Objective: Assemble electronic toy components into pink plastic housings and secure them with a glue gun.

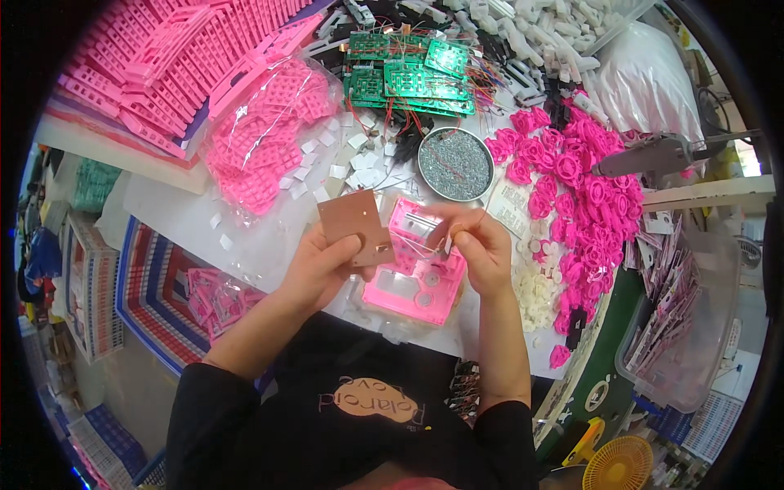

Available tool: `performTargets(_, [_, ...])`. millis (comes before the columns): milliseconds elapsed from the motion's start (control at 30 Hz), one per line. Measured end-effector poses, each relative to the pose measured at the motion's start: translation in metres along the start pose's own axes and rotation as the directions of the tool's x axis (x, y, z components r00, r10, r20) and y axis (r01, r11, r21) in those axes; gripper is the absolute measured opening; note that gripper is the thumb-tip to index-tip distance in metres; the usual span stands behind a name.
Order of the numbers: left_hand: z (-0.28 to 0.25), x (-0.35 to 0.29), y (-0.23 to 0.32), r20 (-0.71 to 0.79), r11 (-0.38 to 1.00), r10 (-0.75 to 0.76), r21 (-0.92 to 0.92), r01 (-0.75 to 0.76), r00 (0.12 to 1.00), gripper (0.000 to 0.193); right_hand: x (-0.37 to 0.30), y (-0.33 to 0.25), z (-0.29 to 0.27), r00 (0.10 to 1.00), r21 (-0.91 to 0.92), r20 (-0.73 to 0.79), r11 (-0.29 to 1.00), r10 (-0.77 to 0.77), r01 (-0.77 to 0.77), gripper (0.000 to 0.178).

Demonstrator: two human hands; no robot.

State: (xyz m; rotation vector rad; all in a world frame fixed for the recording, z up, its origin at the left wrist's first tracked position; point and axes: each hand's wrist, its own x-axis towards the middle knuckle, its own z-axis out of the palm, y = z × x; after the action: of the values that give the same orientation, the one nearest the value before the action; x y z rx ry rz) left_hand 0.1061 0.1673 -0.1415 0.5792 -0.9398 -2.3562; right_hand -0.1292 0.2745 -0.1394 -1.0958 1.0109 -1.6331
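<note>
My left hand is closed on a flat brown circuit board, its thumb across the lower part of the plain face. Opposite it, my right hand pinches something thin beside a small dark piece; the fingers partly hide it, so I cannot make out its kind. Thin wires run between the two hands. Below them on the table lies a pink plastic housing with a clear window and round openings.
A round metal dish of small screws stands beyond my hands, near stacked green circuit boards. Pink rose-shaped parts heap at right. A bag of pink keypads lies at left, with white squares nearby. An electric screwdriver hangs at right.
</note>
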Motion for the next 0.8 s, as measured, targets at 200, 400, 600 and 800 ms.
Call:
performTargets(200, [0.008, 0.003, -0.003, -0.068, 0.992, 0.047, -0.118, -0.055, 0.997, 0.031, -0.041, 0.014, 0.046, 0.919, -0.266, -0.243, 0.932, -0.311, 0.245, 0.016])
performTargets(400, [0.012, 0.001, -0.015, 0.010, 0.985, 0.062, -0.162, -0.059, 0.998, 0.034, -0.031, -0.001, 0.071, 0.789, 0.340, -0.523, 0.928, 0.323, -0.154, 0.013])
performTargets(600, [0.012, 0.003, 0.000, 0.315, 0.990, 0.133, -0.007, -0.138, 0.940, 0.039, -0.009, 0.005, 0.049, 0.751, 0.477, -0.116, 0.700, 0.650, -0.532, 0.015])
performTargets(800, [-0.003, -0.006, 0.026, 0.333, 0.910, 0.170, 0.309, -0.277, 0.928, 0.034, -0.059, -0.036, 0.043, 0.810, 0.060, -0.476, 0.932, 0.342, -0.358, 0.019])
